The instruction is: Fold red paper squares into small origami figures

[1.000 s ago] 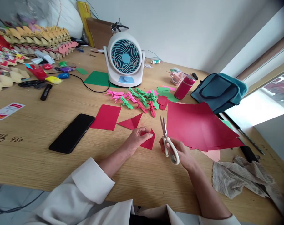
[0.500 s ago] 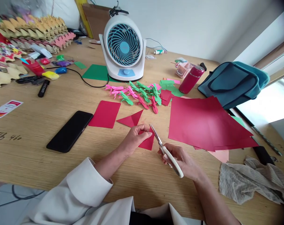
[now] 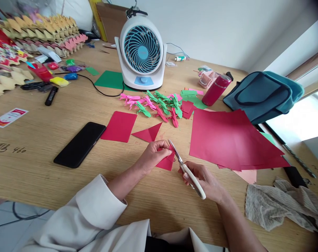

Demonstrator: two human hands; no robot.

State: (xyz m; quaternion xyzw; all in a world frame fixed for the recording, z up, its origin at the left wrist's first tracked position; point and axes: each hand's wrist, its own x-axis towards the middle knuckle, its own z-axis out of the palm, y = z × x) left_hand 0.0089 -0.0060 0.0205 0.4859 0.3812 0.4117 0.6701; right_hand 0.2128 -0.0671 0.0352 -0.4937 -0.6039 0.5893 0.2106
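Between thumb and fingers, my left hand (image 3: 157, 154) pinches a small piece of red paper (image 3: 167, 163) above the table. My right hand (image 3: 201, 176) is wrapped round white-handled scissors (image 3: 192, 179), whose blades point up and left at the right edge of that paper. The blades look nearly closed; whether paper lies between them I cannot tell. Just beyond my left hand lies a red paper triangle (image 3: 148, 133), with a red paper rectangle (image 3: 119, 126) to its left. Behind them is a pile of folded pink, green and red paper pieces (image 3: 161, 103).
Large red sheets (image 3: 229, 140) lie to the right, near a red bottle (image 3: 216, 90) and a teal bag (image 3: 264, 96). A white fan (image 3: 143, 52) stands at the back. On the left is a black phone (image 3: 80, 144); a crumpled cloth (image 3: 277, 204) lies front right.
The view has shifted slightly, so the table things appear a little further right. The small red paper has turned slightly in my left hand. The scissors stay at its right edge.
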